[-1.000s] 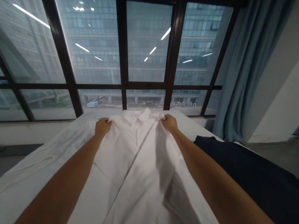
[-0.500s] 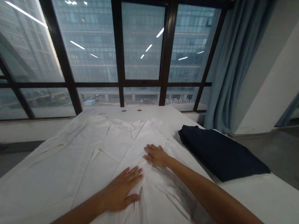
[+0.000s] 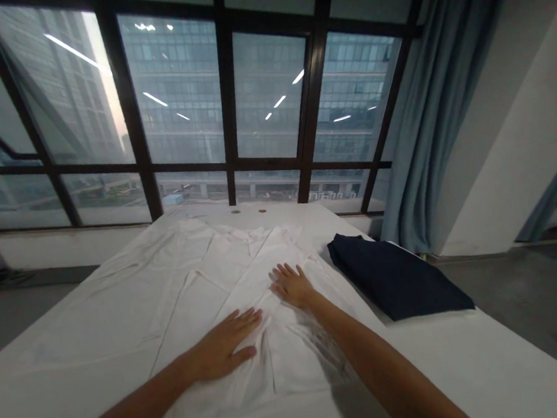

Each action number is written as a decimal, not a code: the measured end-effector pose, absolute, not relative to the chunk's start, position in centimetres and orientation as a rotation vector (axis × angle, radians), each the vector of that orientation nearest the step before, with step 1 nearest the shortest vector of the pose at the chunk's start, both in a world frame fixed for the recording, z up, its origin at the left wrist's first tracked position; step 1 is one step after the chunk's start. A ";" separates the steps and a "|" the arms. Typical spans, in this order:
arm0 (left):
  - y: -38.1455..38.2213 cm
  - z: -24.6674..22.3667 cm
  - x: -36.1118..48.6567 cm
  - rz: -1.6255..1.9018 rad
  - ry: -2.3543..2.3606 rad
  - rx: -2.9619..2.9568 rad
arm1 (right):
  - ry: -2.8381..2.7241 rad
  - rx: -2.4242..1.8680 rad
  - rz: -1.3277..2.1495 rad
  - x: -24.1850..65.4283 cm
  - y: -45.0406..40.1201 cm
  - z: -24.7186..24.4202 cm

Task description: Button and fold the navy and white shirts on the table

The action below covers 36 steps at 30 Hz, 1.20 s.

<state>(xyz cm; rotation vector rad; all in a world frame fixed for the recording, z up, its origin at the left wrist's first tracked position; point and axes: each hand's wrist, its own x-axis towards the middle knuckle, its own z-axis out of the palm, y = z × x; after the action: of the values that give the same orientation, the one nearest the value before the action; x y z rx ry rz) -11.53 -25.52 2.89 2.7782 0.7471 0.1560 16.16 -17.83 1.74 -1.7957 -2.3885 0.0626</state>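
A white garment (image 3: 195,299), which looks like a shirt, lies spread over the table, its collar end toward the window and its surface lightly creased. My left hand (image 3: 227,349) rests palm down on the near middle of the cloth, thumb apart from the fingers. Farther up and to the right, my right hand (image 3: 292,286) lies flat on the same cloth with its fingers spread. Small folds run between and below the two hands. The garment's lower hem shows near the table's front part.
A dark navy folded cloth (image 3: 397,276) lies at the table's right edge. The white table (image 3: 442,365) reaches toward a dark-framed window (image 3: 266,96). Two small round holes mark its far end. A blue curtain (image 3: 431,138) hangs by a pillar at right.
The view has tilted up and drawn back slightly, so the garment's lower hem shows now. Both hands stay flat on the cloth; the right hand's fingers are spread wider.
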 end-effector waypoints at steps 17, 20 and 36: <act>-22.8 1.7 -18.9 0.207 1.658 2.550 | -2.140 -2.082 0.136 24.2 -25.9 0.4; -22.7 3.0 -20.3 0.100 2.065 2.367 | -1.932 -2.165 -0.022 25.9 -26.2 0.1; -24.6 9.0 -21.0 -0.012 1.709 1.891 | -1.659 -2.209 0.508 30.3 -27.2 2.6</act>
<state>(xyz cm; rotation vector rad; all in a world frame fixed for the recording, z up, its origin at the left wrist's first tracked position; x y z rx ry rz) -20.98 -24.59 8.97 1.8906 1.7090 -0.0118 30.29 -27.18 2.55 -2.2088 -1.6590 0.5084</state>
